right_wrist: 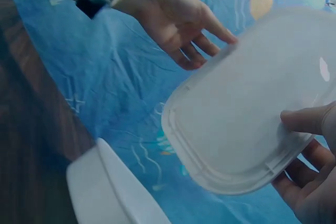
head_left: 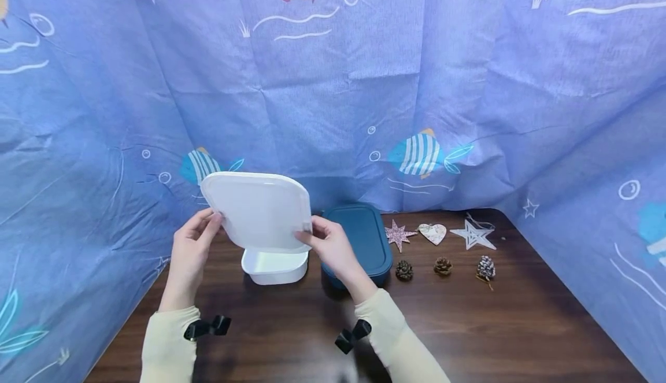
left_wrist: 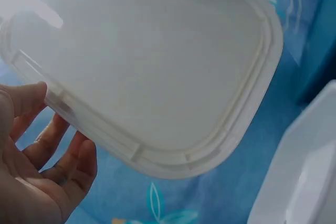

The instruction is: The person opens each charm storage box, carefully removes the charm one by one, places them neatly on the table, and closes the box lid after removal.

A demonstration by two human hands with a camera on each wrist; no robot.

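Note:
A white lid (head_left: 260,212) with rounded corners is held up in the air, tilted, its rimmed underside facing me. My left hand (head_left: 193,244) pinches its left edge between thumb and fingers; the left wrist view shows the thumb (left_wrist: 29,98) on the lid's near face. At the opposite edge my right hand (head_left: 329,244) grips the lid, thumb (right_wrist: 304,120) in front and fingers behind. Below and behind the lid stands a white rectangular container (head_left: 276,270) without a cover, its back part hidden by the lid.
Right of the white container is a dark blue box with its lid on (head_left: 361,238). Farther right lie a pink star (head_left: 398,234), a white heart (head_left: 433,232), a white star (head_left: 473,235) and several pine cones (head_left: 443,266). A blue patterned cloth (head_left: 333,111) hangs behind the table.

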